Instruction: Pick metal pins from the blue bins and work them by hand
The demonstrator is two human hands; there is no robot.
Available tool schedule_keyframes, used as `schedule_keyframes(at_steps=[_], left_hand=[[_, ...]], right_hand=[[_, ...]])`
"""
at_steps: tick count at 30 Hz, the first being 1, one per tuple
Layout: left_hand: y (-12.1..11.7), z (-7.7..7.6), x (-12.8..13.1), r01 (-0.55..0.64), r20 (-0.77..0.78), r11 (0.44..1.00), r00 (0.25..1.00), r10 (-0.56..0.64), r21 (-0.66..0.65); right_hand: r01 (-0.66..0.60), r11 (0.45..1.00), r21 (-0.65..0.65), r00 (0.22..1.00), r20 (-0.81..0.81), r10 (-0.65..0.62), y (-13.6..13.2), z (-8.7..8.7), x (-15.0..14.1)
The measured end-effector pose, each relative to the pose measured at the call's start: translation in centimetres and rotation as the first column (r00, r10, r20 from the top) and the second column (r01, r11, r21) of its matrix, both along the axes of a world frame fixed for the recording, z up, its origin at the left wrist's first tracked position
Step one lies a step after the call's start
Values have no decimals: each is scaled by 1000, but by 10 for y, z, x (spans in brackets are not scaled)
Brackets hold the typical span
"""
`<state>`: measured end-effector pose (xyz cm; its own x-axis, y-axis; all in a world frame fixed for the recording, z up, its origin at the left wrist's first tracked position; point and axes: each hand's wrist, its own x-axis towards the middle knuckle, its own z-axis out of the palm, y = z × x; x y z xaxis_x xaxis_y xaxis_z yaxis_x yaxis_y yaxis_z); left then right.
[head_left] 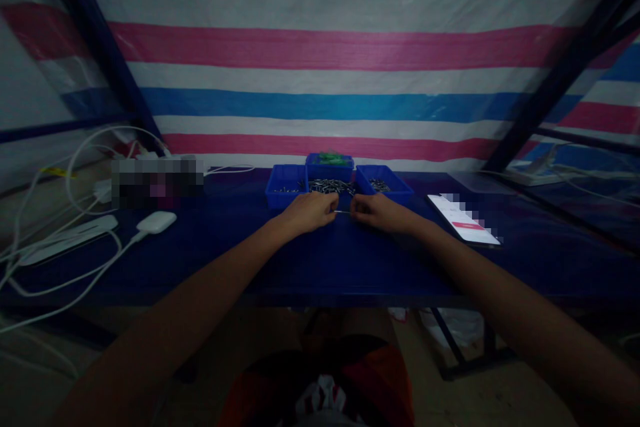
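Note:
My left hand (311, 211) is closed in a pinch on one end of a thin silvery metal rod (343, 212). At the rod's other end, the fingers of my right hand (377, 211) are closed as well. The rod spans the small gap between the two hands, just above the table; its exact kind is too small to make out. Right behind the hands is a heap of dark, shiny metal pieces (330, 186). A blue bin (285, 200) with a few small metal pieces is behind my left hand, and another blue bin (400, 190) is behind my right.
At the back, a blue bin (330, 163) holds green items (333, 157). A lit phone (463, 220) lies right on the blue table (320, 267). White cables (95, 280), a white charging case (157, 221) and a flat white device (70, 240) are on the left.

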<state>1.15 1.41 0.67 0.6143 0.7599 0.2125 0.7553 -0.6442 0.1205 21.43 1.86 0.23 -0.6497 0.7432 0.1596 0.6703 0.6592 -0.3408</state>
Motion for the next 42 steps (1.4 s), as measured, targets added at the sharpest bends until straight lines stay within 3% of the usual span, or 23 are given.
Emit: schedule_keyframes(at_steps=[13, 21, 30, 42], left_hand=[[1, -3, -3, -25, -52, 998, 998, 28, 51], [1, -5, -1, -42, -93, 999, 995, 44, 17], [4, -6, -1, -39, -76, 994, 997, 31, -105], [3, -1, -2, 9, 31, 999, 999, -8, -37]], right_hand=[[12, 999, 32, 1000, 3, -12, 0, 1, 0], [56, 998, -36, 998, 26, -55, 0, 0, -2], [39, 997, -64, 999, 8, -39, 1, -1, -1], [41, 999, 36, 997, -71, -38, -1, 3, 1]])
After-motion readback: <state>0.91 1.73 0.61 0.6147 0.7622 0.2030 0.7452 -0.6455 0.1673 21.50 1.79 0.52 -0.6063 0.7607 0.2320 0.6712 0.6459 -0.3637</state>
